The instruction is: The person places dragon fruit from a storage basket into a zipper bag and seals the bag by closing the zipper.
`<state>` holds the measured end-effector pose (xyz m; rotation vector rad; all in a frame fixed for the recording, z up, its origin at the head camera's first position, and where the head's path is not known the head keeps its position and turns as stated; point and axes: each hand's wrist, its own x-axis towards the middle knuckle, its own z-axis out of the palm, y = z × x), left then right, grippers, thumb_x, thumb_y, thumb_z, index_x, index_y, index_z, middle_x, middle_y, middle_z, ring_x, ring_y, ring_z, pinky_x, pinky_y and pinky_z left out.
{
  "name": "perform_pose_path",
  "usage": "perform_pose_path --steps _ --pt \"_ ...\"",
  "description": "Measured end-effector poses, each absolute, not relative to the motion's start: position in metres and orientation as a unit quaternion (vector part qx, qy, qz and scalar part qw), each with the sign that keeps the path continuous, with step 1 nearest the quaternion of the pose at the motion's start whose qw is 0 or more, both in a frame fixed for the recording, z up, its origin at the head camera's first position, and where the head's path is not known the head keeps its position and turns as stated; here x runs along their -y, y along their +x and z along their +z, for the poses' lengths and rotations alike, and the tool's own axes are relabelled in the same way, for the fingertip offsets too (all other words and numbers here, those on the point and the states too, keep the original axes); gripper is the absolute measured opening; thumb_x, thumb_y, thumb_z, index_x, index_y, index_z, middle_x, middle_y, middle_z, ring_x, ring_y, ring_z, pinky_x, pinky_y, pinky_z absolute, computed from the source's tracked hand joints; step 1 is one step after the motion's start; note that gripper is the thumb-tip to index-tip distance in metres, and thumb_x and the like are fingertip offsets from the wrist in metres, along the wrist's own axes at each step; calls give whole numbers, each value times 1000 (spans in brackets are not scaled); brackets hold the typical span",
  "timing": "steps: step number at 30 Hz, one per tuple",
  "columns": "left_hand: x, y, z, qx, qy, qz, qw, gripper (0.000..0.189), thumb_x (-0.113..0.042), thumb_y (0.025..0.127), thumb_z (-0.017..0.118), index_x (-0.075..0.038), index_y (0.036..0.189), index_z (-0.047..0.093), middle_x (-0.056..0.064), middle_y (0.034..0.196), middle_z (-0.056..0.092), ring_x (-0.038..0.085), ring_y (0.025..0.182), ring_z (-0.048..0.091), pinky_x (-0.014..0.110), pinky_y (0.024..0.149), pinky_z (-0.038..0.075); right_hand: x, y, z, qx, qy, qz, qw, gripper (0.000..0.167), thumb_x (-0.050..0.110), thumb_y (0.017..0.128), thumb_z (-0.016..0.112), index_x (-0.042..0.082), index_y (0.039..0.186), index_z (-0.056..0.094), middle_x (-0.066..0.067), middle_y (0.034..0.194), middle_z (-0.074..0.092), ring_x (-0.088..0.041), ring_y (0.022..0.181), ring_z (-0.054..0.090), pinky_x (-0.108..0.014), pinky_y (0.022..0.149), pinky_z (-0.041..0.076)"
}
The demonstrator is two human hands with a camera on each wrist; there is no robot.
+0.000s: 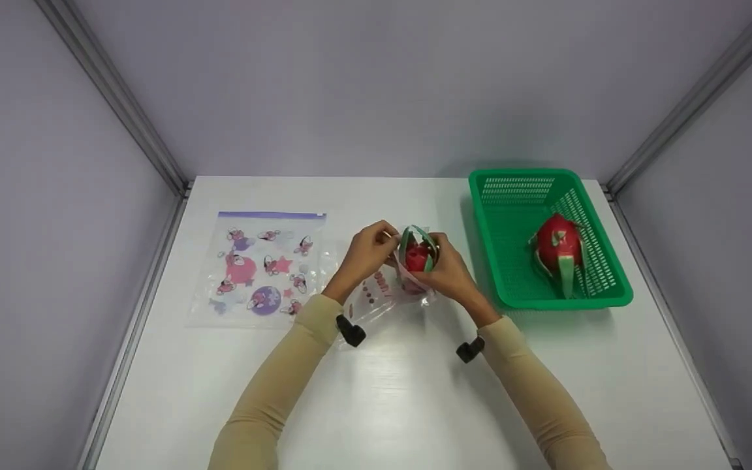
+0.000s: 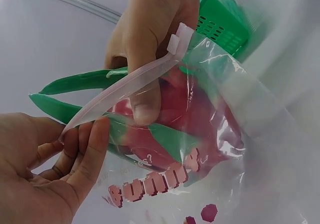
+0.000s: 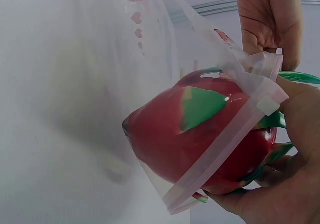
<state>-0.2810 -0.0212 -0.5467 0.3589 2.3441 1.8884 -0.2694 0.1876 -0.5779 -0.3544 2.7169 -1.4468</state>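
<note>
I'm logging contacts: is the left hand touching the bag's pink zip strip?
Touching: in the left wrist view, the left hand pinches the pink zip strip.

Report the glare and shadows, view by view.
Head view: bright glare on the white table, low and central in frame; soft shadow along the left side of the green basket. Left wrist view: sharp white highlights on the clear bag. Right wrist view: broad, soft-edged shadow left of the red fruit in frame.
</note>
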Motion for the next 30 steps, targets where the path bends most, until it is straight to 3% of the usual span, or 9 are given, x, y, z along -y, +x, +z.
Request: perform_pose_path --steps 10,18,26,30 --pt "19 -282 -553 -782 103 612 50 13 -10 105 62 -1 110 69 9 90 70 13 74 71 40 73 67 -188 -271 -587 -880 -128 -456 26 86 19 82 94 -2 150 44 -25 147 59 -39 136 60 -54 116 50" --pt "19 -281 -554 -785 95 609 57 13 -11 105 61 -2 111 69 10 93 71 15 77 72 49 79 67 -188 -270 -590 -872 -137 -468 31 84 16 86 90 -5 152 42 -29 152 52 -40 140 55 -56 119 47" --pt "19 -280 -554 -780 92 615 67 13 -10 106 60 -3 112 69 11 94 71 18 77 75 44 77 67 -190 -264 -586 -875 -103 -473 35 83 20 90 85 -1 156 40 -25 152 45 -39 139 48 -56 116 49" --pt "18 -280 -553 -776 96 619 69 13 -12 108 61 -3 112 68 19 95 71 20 76 75 38 74 67 -192 -261 -586 -862 -85 -499 36 83 21 91 85 -2 154 36 -25 153 40 -41 138 51 -56 114 50"
